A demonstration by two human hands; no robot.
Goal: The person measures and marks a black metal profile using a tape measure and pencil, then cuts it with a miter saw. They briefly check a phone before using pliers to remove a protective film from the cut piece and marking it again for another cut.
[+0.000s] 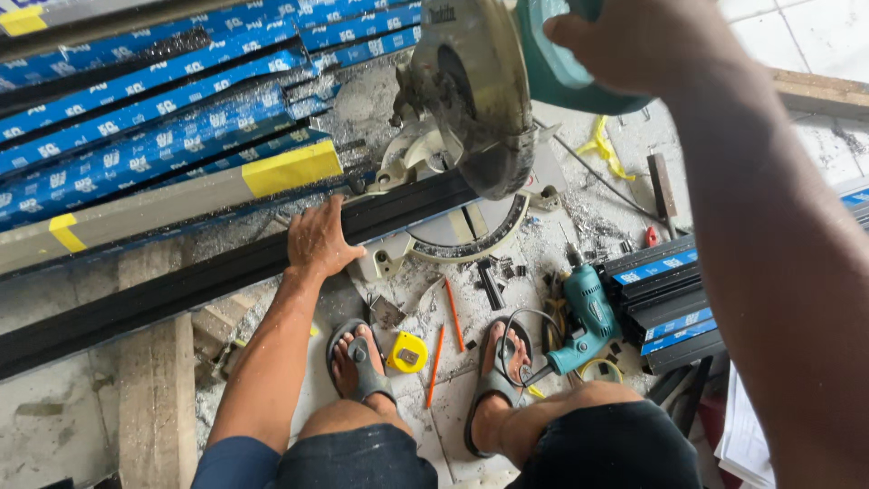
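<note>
A teal drill, yellow tape measure and what look like two orange pencils lie on the floor.

Daylit, dusty concrete floor strewn with metal shavings, white tiles at the upper right.

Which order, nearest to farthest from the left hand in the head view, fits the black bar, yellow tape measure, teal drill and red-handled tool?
From the left hand:
1. Black bar: under the hand's palm and fingers.
2. Yellow tape measure: on the floor between the feet.
3. Teal drill: floor, right of the feet.
4. Red-handled tool: farther right, beside the stacked profiles.
</note>
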